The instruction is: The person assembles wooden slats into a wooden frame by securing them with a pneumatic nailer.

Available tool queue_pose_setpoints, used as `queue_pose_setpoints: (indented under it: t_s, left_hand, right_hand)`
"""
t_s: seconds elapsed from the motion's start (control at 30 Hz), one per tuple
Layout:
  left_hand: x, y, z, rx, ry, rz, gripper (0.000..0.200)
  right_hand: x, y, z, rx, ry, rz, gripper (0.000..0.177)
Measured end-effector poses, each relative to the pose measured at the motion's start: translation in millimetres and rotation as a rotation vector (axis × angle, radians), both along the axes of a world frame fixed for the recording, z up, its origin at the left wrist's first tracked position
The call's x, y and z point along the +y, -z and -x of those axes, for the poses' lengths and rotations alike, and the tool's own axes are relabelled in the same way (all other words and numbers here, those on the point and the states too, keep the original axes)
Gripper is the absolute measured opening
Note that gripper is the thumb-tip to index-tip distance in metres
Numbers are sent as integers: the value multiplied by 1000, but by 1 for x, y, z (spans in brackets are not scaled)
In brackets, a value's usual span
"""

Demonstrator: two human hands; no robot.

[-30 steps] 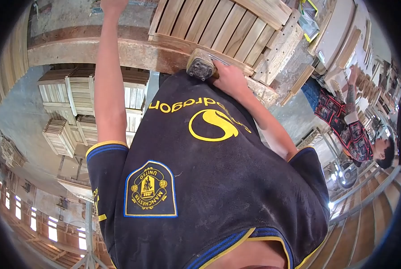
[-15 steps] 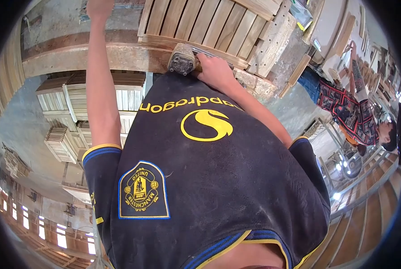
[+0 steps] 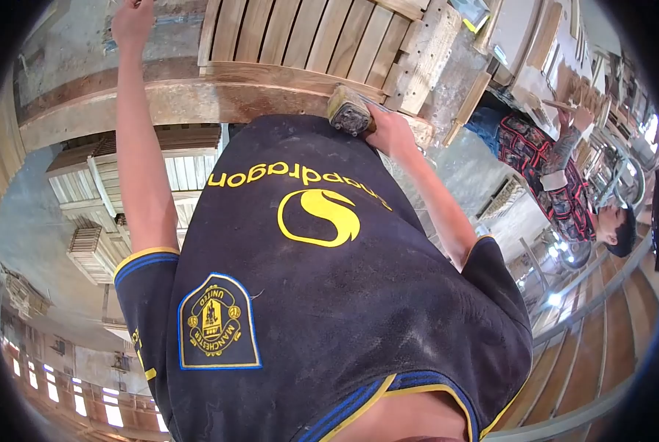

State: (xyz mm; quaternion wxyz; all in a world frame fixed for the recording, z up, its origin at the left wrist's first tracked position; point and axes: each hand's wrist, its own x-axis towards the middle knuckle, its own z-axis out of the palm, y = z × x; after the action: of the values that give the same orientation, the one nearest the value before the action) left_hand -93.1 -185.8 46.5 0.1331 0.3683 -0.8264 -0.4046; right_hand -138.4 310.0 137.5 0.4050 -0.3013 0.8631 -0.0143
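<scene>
My right hand [image 3: 393, 134] is wrapped round a nail gun [image 3: 349, 112], whose worn, bolted end cap faces me. The tool is at the near edge of a slatted wooden panel [image 3: 289, 74] on the workbench, just above my dark shirt; its far end is hidden. Stretched out to the far left, my left hand [image 3: 132, 28] is over the bench top with its fingers curled closed. The frame's top edge cuts off the fingertips, so I cannot make out what they hold, if anything.
The bench's wooden edge [image 3: 71, 112] runs in front of me. Stacked slatted panels [image 3: 71, 184] stand on the floor at left. A wooden board with holes [image 3: 426, 62] lies right of the panel. Another person [image 3: 535, 158] is at the right, among wood pieces.
My right hand and the nail gun have shifted right along the panel's near edge. My left hand appears further left and slightly lower. The view has moved, and the other person's arm has changed position.
</scene>
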Motion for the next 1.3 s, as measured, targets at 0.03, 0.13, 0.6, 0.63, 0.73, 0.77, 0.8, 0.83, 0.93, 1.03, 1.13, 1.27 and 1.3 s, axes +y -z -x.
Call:
queue_pose_setpoints:
  t_s: [0.03, 0.13, 0.6, 0.63, 0.73, 0.77, 0.8, 0.83, 0.93, 1.03, 1.13, 1.27, 1.3]
  left_hand:
    - [0, 0, 0, 20, 14, 42, 34]
    - [0, -1, -2, 29, -2, 75, 34]
    - [-15, 1, -7, -177, 9, -35, 33]
    - [-24, 16, -12, -177, -25, -2, 33]
    - [-25, 26, -14, -128, -64, 9, 35]
    - [-23, 25, -15, -75, -77, -12, 35]
    - [-26, 27, -16, -77, -73, -10, 35]
    - [-28, 29, -17, -101, -79, -30, 35]
    - [-29, 24, -15, -193, -56, 0, 34]
    - [-24, 14, -14, -299, -31, 47, 33]
    - [-21, 5, -12, -361, -16, 58, 35]
    - [-38, 19, -13, -529, 182, 123, 38]
    - [-41, 26, -17, -463, 249, 106, 40]
  right_hand:
    - [5, 2, 1, 2, -2, 4, 51]
    - [1, 0, 1, 4, -2, 10, 53]
    - [50, -3, 8, 56, 130, -29, 59]
    - [55, -4, 11, 59, 132, -36, 59]
    - [62, -4, 15, 58, 166, -29, 58]
    - [64, -3, 15, 66, 158, -25, 58]
    - [65, -3, 16, 74, 149, -20, 58]
    - [66, -6, 15, 73, 152, -18, 58]
    - [80, -12, 24, 86, 219, -11, 51]
    - [121, -9, 37, 61, 398, 18, 45]
    - [149, -12, 59, 136, 616, 59, 35]
    - [193, -4, 110, -138, 1171, 249, 23]
    - [206, 9, 129, -315, 1302, 446, 19]
